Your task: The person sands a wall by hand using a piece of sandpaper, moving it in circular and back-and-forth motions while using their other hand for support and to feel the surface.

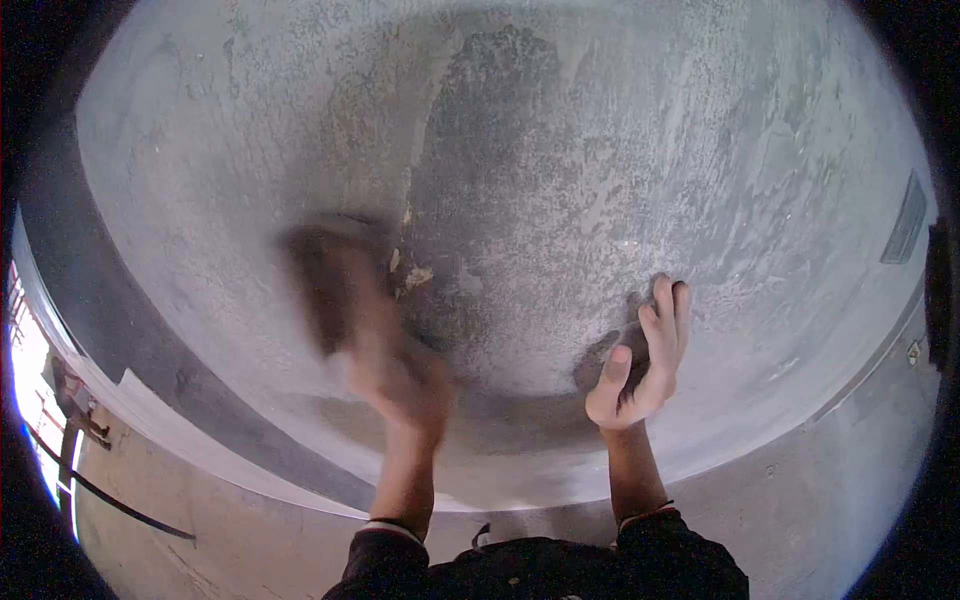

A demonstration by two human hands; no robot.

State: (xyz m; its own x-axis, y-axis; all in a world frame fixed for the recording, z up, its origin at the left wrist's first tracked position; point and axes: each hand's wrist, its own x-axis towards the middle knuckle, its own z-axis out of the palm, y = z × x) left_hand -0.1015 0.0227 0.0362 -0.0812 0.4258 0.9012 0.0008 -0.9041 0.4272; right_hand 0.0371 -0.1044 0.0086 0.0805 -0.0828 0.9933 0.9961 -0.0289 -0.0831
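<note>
My left hand point(385, 360) is wrapped round a dark, flat block point(322, 280), both smeared by motion. The block lies against a grey, patchy plastered wall point(560, 190), left of a chipped yellowish spot point(415, 278). On the right, my right hand point(650, 355) is raised close to the same wall with its fingers stretched upward and its thumb apart. Nothing shows in that hand, and its shadow falls on the plaster beside it. A darker grey patch point(490, 110) runs up the wall above and between the hands.
A dark grey band point(110, 250) borders the wall on the left. Beyond the lower left edge, a person point(72, 395) is near a bright opening. A black cable point(125, 508) hangs there. A grey rectangular plate point(905, 222) is on the wall at far right.
</note>
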